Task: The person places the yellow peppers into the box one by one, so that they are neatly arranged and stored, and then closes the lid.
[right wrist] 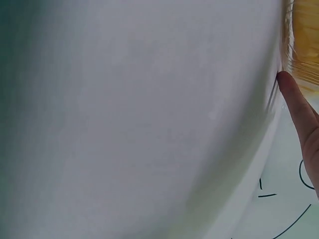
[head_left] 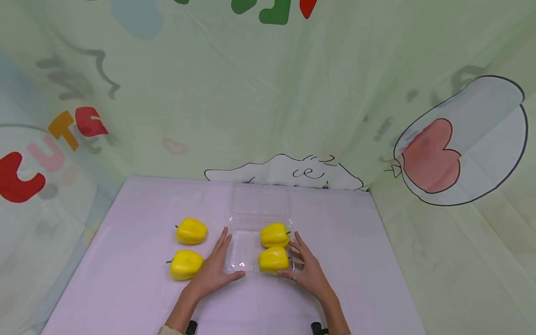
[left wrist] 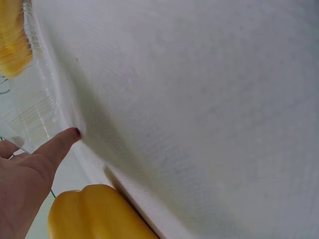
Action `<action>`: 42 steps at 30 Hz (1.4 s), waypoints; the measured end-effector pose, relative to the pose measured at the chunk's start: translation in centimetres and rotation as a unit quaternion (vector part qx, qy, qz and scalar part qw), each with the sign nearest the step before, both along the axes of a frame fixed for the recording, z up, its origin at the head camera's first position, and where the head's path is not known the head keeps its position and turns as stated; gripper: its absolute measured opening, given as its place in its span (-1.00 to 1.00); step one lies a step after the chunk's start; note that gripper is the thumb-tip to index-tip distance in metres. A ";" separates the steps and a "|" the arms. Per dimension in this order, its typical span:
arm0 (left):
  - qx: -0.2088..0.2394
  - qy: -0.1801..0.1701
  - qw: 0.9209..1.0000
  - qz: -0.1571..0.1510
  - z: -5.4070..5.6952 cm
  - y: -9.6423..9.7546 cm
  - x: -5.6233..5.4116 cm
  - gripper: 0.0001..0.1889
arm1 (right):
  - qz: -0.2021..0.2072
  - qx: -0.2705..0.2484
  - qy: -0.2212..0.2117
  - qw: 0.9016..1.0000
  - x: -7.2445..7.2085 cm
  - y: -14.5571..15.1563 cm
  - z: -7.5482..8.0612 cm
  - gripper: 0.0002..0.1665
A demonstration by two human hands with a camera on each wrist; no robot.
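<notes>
A clear plastic clamshell box (head_left: 244, 251) lies on the table with its lid (head_left: 259, 201) folded back toward the wall. Two yellow bell peppers, one farther back (head_left: 274, 235) and one nearer (head_left: 273, 259), sit in its right half. My left hand (head_left: 211, 273) is at the box's left side, fingers extended, thumb by the front left corner. At the right side is my right hand (head_left: 311, 274), fingers along the edge and thumb by the nearer pepper. Left of the box lie two more yellow bell peppers (head_left: 191, 231) (head_left: 186, 265); the nearer one is beside my left hand.
A pale lilac cloth covers the table (head_left: 356, 260). Light green fabric walls (head_left: 259, 107) with printed letters and a heart balloon (head_left: 460, 144) rise at the back and both sides.
</notes>
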State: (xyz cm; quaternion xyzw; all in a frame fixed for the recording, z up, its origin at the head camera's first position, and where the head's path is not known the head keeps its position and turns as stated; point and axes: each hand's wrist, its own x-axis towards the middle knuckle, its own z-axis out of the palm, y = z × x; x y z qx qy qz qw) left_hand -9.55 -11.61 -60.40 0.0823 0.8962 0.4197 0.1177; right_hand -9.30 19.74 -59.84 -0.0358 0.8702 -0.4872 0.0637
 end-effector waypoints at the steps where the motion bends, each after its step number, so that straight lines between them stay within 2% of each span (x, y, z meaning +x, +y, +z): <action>1: -0.001 -0.001 1.000 0.000 0.0 0.0 0.0 0.23 | -0.002 -0.004 -0.001 1.000 0.1 0.0 0.0 0.26; 9: 0.002 -0.003 1.000 -0.001 0.0 0.0 0.0 0.23 | -0.011 -0.019 -0.010 1.000 0.4 -0.4 -0.1 0.24; 27: 0.004 0.001 1.000 -0.006 0.0 -0.1 0.1 0.22 | -0.016 -0.007 -0.017 1.000 0.5 -0.8 -0.3 0.27; 42: -0.005 0.005 1.000 -0.016 0.2 0.0 0.2 0.21 | -0.013 0.011 -0.019 1.000 0.7 -1.2 0.2 0.28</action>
